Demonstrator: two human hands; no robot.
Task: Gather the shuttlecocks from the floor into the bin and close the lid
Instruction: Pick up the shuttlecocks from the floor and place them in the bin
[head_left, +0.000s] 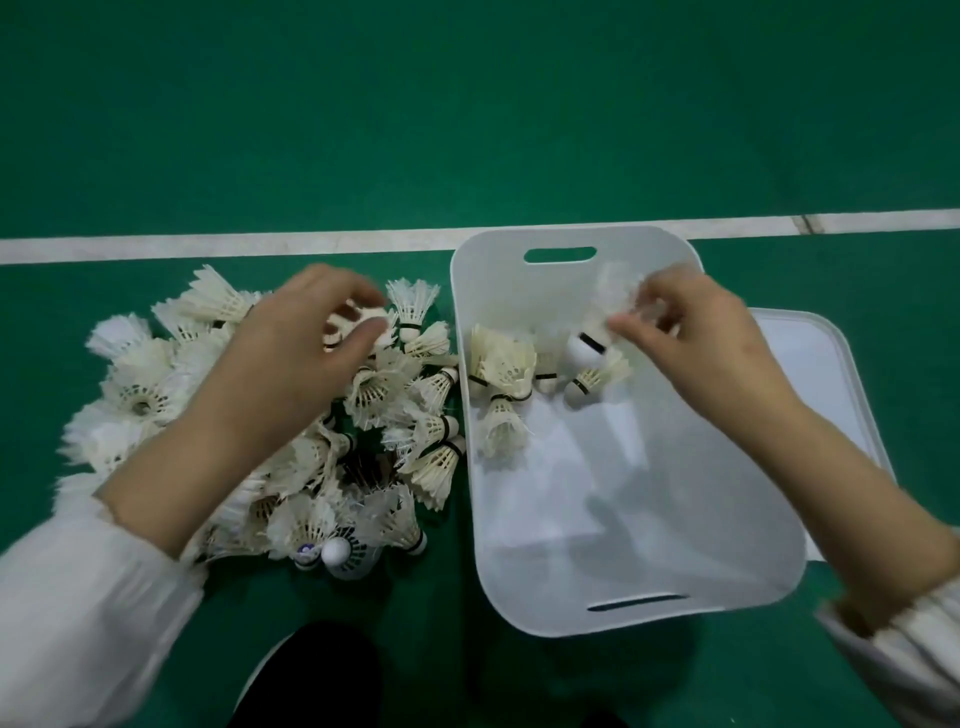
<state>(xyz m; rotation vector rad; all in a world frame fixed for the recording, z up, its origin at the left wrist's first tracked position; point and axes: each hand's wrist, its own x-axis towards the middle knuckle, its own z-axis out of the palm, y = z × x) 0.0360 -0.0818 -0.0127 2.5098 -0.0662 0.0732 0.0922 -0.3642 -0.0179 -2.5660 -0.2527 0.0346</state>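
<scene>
Head view: my left hand (306, 353) is over the pile (389, 389) of shuttlecocks on the green floor (467, 130), thumb and fingers curled round a shuttle (375, 325) at the pile's 12 o'clock edge. My right hand (691, 338) pinches a second shuttle (589, 340) by its feathers (blurred), cork down, above the bin (623, 519). The open bin stands just beside the pile, at its 3 o'clock. A small cluster (506, 374) lies inside toward 11 o'clock. The lid (810, 364) lies flat at the bin's 3 o'clock.
</scene>
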